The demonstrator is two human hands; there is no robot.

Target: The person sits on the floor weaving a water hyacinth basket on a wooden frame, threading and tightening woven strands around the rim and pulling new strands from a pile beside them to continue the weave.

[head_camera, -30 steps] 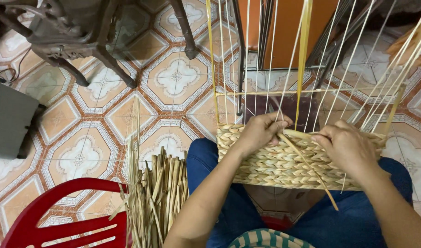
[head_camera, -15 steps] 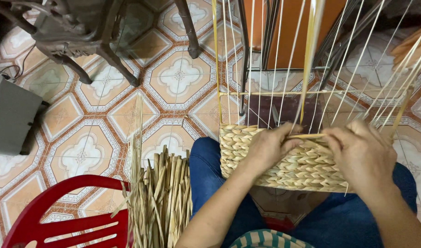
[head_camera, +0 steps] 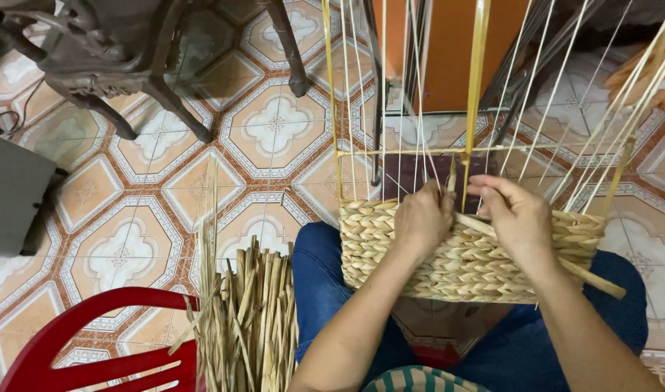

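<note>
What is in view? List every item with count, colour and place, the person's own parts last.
woven basket: one, half-made, straw-coloured, on the lap at centre
upright stakes: many, pale yellow, rising from the basket's top edge
weaving strand: one, tan, running from the right hand down to the right
bundle of dried reeds: one, tan, standing at bottom centre-left
plastic chair: one, red, bottom left
metal stand: one, dark, top left
box: one, grey, left edge
floor tiles: many, orange and white, patterned
jeans: blue, on the person's legs
left hand: fingers at the basket's top edge
right hand: fingers pinching the strand
</note>
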